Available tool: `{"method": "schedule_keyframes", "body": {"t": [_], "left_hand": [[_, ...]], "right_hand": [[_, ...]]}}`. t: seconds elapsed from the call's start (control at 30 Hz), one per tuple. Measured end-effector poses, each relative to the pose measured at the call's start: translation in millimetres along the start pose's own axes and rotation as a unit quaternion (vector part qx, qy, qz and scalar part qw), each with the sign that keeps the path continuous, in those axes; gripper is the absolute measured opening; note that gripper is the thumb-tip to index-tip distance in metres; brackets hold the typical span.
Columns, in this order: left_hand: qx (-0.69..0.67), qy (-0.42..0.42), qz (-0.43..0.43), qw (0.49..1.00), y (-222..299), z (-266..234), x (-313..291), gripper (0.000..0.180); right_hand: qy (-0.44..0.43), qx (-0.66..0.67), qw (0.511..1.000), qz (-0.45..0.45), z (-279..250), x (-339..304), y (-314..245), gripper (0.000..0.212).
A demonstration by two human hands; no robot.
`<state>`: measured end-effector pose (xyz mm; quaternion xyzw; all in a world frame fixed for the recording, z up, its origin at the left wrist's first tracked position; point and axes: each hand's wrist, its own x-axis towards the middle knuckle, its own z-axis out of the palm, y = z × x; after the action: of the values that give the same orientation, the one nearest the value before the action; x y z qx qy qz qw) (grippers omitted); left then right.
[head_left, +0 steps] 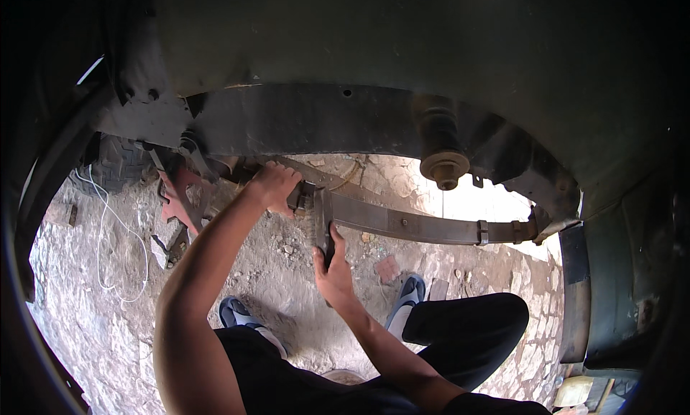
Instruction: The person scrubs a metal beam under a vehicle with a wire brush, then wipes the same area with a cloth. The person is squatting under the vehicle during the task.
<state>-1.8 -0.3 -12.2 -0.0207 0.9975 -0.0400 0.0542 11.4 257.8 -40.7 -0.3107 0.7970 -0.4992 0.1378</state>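
A long, curved leaf spring [424, 225] runs across the middle, under the dark frame rail of a vehicle. My left hand [275, 187] reaches up to the spring's left part, its fingers curled over a dark metal piece [293, 196] there. Just right of it, my right hand [335, 270] grips the lower end of a flat, dark metal bar [324, 214], which stands roughly upright and crosses in front of the spring. Beside the bar hangs a ribbed, thread-like piece [309, 224]. My left palm and the underside of its grip are hidden.
Overhead spans the dark frame rail [309, 120], with a round bump-stop-like fitting [443, 167] hanging from it. To the left stand a red metal stand [183, 199] and a tire [118, 163]; a white cord [108, 221] lies near them. Stony ground [280, 271] carries a reddish brick piece [387, 269].
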Motion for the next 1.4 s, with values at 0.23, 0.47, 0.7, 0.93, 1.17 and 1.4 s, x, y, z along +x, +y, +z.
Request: {"method": "schedule_keyframes", "body": {"t": [0.23,0.47,0.7,0.93,1.17,1.4], "left_hand": [[-0.015,0.010,0.000,1.000,1.4,2.6,0.9,0.090],[-0.020,0.008,0.001,1.000,0.0,-2.9,-1.6,0.090],[-0.026,0.033,0.011,0.999,-1.6,3.8,-2.4,0.091],[-0.010,0.020,0.000,1.000,0.8,-1.7,1.5,0.091],[-0.015,0.022,0.005,1.000,-1.0,-1.8,-2.3,0.094],[-0.051,0.014,0.002,0.999,-0.8,0.5,1.0,0.095]], "right_hand": [[0.002,0.009,0.997,0.075,4.3,54.5,-23.2,0.061],[0.013,-0.005,1.000,0.014,3.9,56.4,-21.7,0.060],[0.034,-0.001,0.999,-0.039,13.4,-2.8,0.0,0.060],[-0.005,-0.021,0.999,0.044,3.3,53.8,-19.9,0.063],[-0.001,-0.084,0.995,-0.049,0.1,8.2,4.0,0.062],[-0.012,-0.094,0.995,0.039,-0.1,36.9,-21.9,0.063]]}}
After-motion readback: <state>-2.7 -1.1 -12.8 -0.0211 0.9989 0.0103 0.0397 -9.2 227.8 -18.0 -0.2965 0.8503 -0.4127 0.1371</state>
